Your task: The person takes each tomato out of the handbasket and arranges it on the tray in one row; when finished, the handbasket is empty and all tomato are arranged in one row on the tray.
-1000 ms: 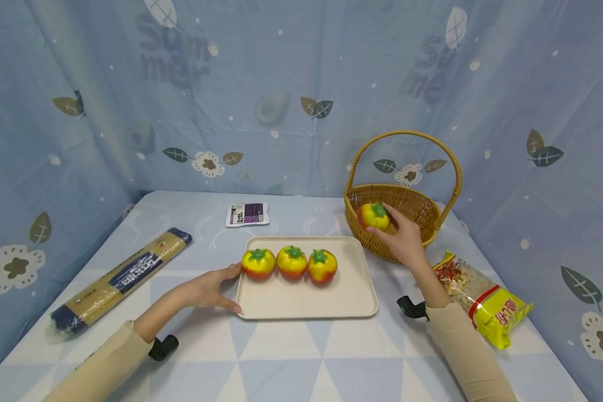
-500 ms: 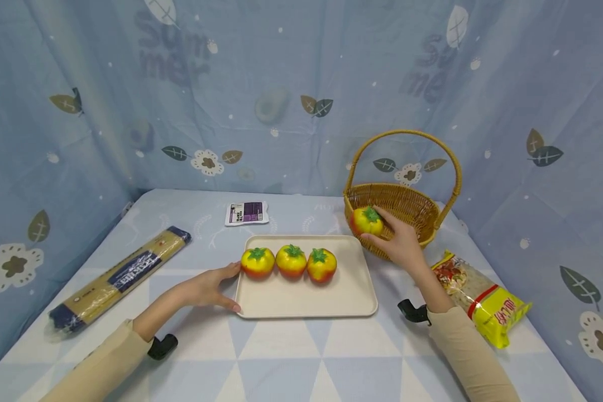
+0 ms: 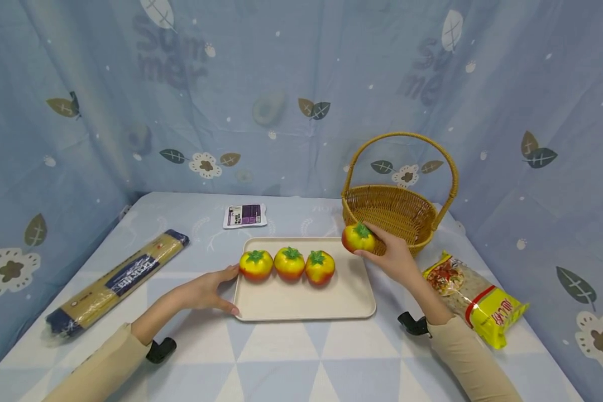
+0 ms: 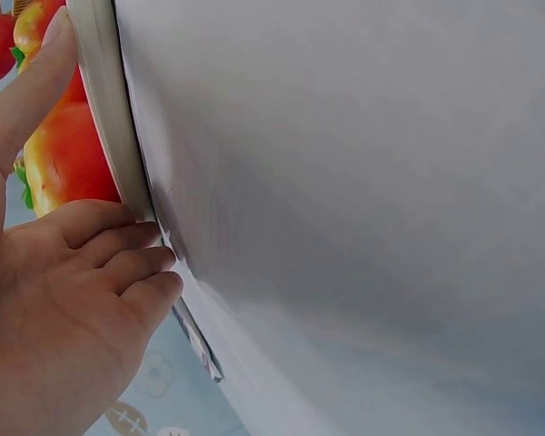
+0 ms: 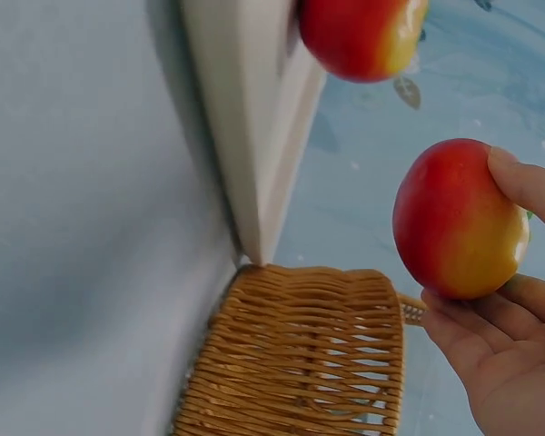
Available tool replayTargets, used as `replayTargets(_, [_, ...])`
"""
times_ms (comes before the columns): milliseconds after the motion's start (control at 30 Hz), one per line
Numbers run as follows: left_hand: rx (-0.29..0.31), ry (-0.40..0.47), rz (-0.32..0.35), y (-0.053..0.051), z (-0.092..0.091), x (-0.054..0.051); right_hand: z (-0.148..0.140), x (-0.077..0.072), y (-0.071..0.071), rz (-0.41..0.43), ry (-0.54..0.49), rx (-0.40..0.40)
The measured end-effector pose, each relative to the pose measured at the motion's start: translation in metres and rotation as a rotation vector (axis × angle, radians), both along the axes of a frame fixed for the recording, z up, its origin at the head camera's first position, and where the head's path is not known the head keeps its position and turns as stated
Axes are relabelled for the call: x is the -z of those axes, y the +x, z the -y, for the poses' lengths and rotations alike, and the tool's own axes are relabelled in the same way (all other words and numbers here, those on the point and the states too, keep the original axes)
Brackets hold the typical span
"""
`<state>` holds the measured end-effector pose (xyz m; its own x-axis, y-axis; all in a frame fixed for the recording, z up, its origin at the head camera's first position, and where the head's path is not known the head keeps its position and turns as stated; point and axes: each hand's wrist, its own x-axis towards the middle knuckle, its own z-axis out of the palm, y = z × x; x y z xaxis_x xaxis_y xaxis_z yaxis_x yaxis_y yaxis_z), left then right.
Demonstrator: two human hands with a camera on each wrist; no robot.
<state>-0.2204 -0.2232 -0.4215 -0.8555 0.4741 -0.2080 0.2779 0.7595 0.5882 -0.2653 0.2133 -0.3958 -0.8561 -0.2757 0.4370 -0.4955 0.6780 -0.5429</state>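
Observation:
My right hand [image 3: 393, 254] pinches a yellow-and-red persimmon [image 3: 359, 239] with a green leafy top, thumb on one side and fingers on the other. In the head view this fruit hangs over the right back corner of a cream tray [image 3: 281, 304]. The right wrist view shows the held persimmon [image 5: 459, 218] above the wicker basket [image 5: 309, 354]. On the tray, three similar persimmons [image 3: 289, 264] stand in a row. My left hand [image 3: 206, 291] rests against the tray's left edge, fingers spread and fairly straight. In the left wrist view its fingertips touch the tray rim [image 4: 109, 109].
The wicker basket [image 3: 402, 218] with its tall handle stands at the back right. A yellow noodle bag [image 3: 474, 298] lies right of my right arm, and a long spaghetti pack [image 3: 118, 282] lies at the left. A small white-and-purple packet [image 3: 245, 216] sits behind the tray.
My right hand has carried the persimmon out from over the basket, leftward and nearer, to above the tray's back corner. The left hand has stayed at the tray's edge.

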Motion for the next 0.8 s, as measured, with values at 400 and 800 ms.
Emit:
replayTargets(400, [0.002,0.001,-0.009,-0.002,0.001,0.001,-0.001,0.013,0.003,-0.025,0.038,-0.044])
replayTargets(800, [0.017,0.01,-0.016,-0.001,0.001,0.002,0.0,0.024,0.005,0.12,0.052,-0.068])
